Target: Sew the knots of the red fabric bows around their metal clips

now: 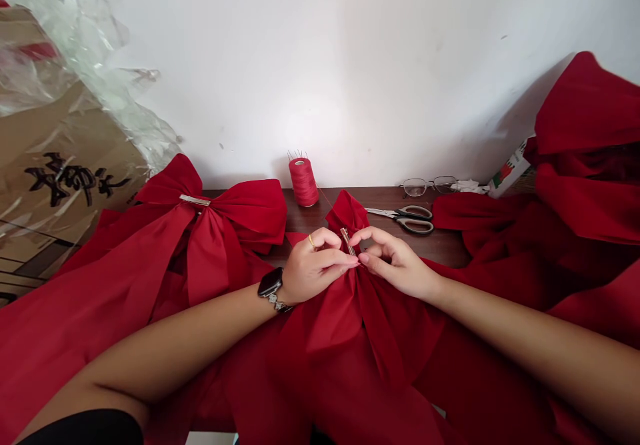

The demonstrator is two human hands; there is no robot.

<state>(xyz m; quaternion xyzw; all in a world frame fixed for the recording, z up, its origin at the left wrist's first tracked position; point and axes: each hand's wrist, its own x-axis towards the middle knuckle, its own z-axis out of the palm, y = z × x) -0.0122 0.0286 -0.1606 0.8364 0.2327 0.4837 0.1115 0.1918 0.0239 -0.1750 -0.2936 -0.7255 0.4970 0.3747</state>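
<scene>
My left hand (313, 268) and my right hand (395, 262) meet at the gathered middle of a red fabric bow (360, 312) lying on the dark wooden table (445, 245). Both hands pinch the bunched cloth, with fingertips touching. A small metal clip (347, 240) stands upright between my fingers at the knot. A thin red thread runs from there up toward a spool of red thread (303, 181) at the wall. My left wrist wears a black watch (271, 283), and a ring is on a left finger.
A finished red bow with a metal clip (200, 222) lies at the left. Scissors (407, 218) and eyeglasses (429, 184) rest behind my right hand. Piled red fabric (585, 178) fills the right. A cardboard box under plastic wrap (55, 152) stands at the left.
</scene>
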